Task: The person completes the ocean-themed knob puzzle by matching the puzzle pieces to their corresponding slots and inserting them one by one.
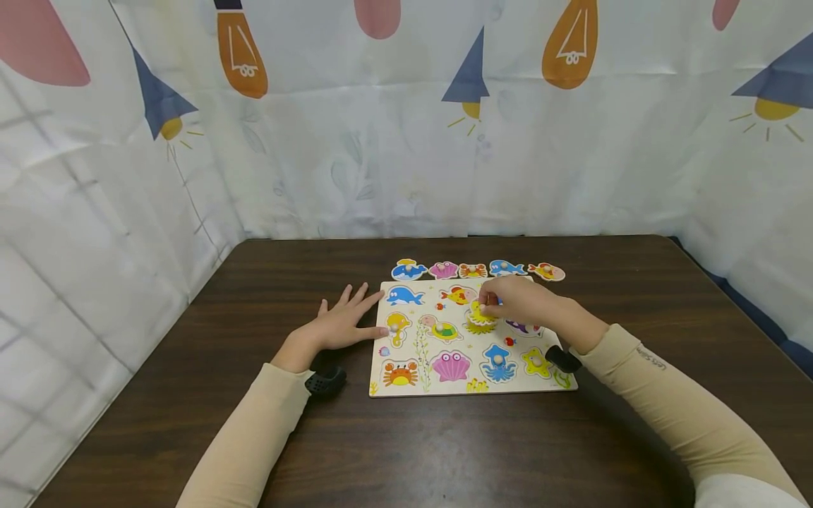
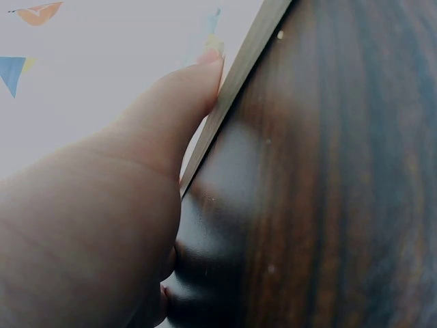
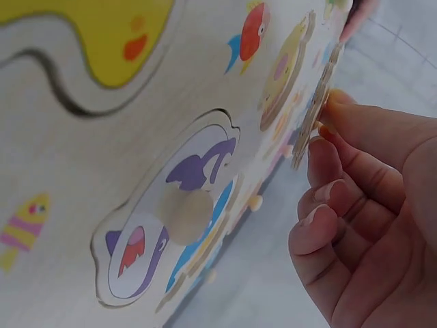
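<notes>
Head view: our right hand [image 1: 524, 302] pinches a yellow puzzle piece [image 1: 479, 319], left hand [image 1: 336, 326] splayed; five pieces look seated [image 1: 498, 368], five loose pieces [image 1: 473, 271] remain.

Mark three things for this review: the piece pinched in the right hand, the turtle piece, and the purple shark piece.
Pinched piece [image 3: 317, 106]: right wrist view, on its thin edge.
Turtle piece [image 1: 445, 330]: head view, on its shell.
Purple shark piece [image 3: 187, 216]: right wrist view, on its round knob.

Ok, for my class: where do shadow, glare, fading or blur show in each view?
Head: dark shadow by the right sleeve; left wrist: curtain washed out, pale glare on the table; right wrist: shark knob looks blurred.
</notes>
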`<action>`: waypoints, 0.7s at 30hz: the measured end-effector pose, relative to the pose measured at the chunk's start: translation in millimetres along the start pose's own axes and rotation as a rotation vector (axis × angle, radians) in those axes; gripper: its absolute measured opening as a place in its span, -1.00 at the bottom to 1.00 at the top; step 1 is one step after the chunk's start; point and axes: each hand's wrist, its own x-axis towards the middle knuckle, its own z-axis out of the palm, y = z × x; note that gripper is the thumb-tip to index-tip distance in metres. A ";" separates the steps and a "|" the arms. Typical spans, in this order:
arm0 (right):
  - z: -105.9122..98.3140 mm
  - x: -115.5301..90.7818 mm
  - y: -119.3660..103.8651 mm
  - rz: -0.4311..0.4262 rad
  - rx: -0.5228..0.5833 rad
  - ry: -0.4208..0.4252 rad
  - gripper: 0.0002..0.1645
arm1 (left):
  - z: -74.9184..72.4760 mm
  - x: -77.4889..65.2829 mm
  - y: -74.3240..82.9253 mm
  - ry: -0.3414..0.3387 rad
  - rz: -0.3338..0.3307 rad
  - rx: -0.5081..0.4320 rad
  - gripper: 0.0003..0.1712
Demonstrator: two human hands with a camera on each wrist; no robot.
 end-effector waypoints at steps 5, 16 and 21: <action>1.4 0.7 -2.3 0.001 -0.027 -0.012 -0.92 | 0.0 0.1 -0.1 0.000 -0.001 0.003 0.09; 6.4 4.8 -4.9 -0.009 -0.018 -0.056 -0.93 | 0.3 -0.6 -0.2 0.002 0.001 -0.006 0.10; 6.8 5.0 -5.1 -0.004 -0.021 -0.072 -0.92 | 0.3 -0.9 -0.3 0.002 0.001 -0.005 0.10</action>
